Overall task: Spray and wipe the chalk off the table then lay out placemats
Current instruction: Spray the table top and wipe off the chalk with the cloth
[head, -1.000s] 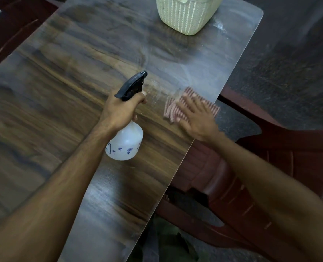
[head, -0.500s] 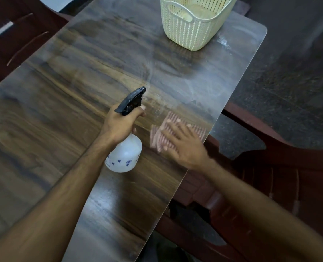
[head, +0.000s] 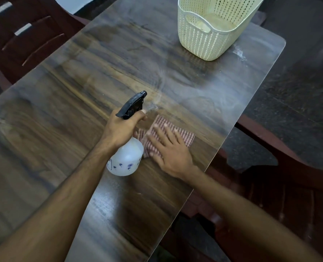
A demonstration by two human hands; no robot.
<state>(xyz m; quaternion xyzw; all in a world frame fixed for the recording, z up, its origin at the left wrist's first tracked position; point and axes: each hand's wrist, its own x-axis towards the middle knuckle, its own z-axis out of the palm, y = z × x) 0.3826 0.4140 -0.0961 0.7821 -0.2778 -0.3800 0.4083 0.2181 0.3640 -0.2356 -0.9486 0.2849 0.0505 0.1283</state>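
1. The long dark wood-grain table with rounded corners [head: 66,129] fills most of the view, its surface glossy and smeared with a pale haze toward the far right end.
2. A dark red-brown plastic chair [head: 281,195] stands close against the table's right edge, beside the right arm; another dark red slatted chair [head: 26,35] stands at the far left side.
3. A cream woven-pattern plastic basket with a cut-out handle [head: 208,40] sits on the far end of the table, well apart from both hands, with nothing between it and them.
4. A patch of white chalk residue [head: 239,52] lies on the table just right of the basket.
5. The translucent white spray bottle with small blue flower prints and a black trigger head [head: 126,159] is held above the table, tilted, nozzle pointing toward the far end.
6. The left hand [head: 122,128] is wrapped around the bottle's neck, a finger on the trigger.
7. The pink-and-white striped cloth [head: 168,135] lies flat on the table, just right of the bottle.
8. The right hand [head: 169,150] presses on the cloth with fingers spread and straight, covering its near part.
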